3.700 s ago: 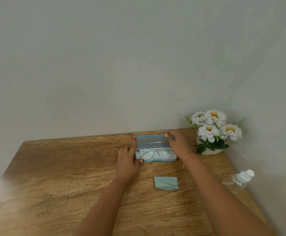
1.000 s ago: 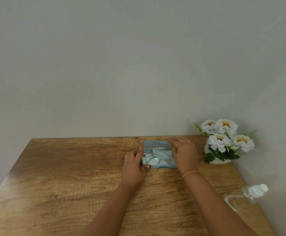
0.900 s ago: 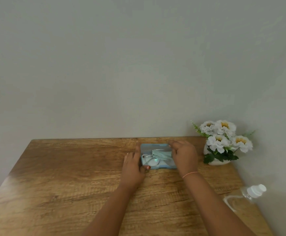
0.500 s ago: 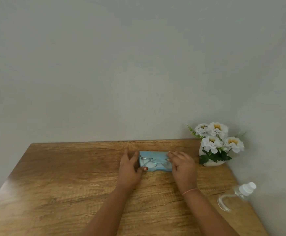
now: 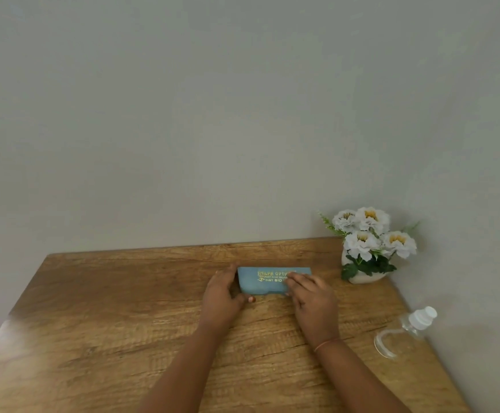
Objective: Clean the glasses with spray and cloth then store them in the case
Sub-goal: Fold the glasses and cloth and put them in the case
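A light blue glasses case (image 5: 260,281) with gold lettering lies shut on the wooden table (image 5: 123,323) near the back edge. The glasses and the cloth are hidden inside it. My left hand (image 5: 223,296) cups the case's left end, thumb at its front. My right hand (image 5: 309,296) rests with its fingers pressed on the lid's right end. A clear spray bottle (image 5: 403,335) with a white cap lies on its side at the table's right edge, apart from both hands.
A white pot of white flowers (image 5: 368,248) stands in the back right corner, close to the case's right end. A grey wall runs behind the table and along its right side.
The cloth went from the table into the case on top of the glasses. The lid has come down and the case is now shut, with both hands still on its ends.
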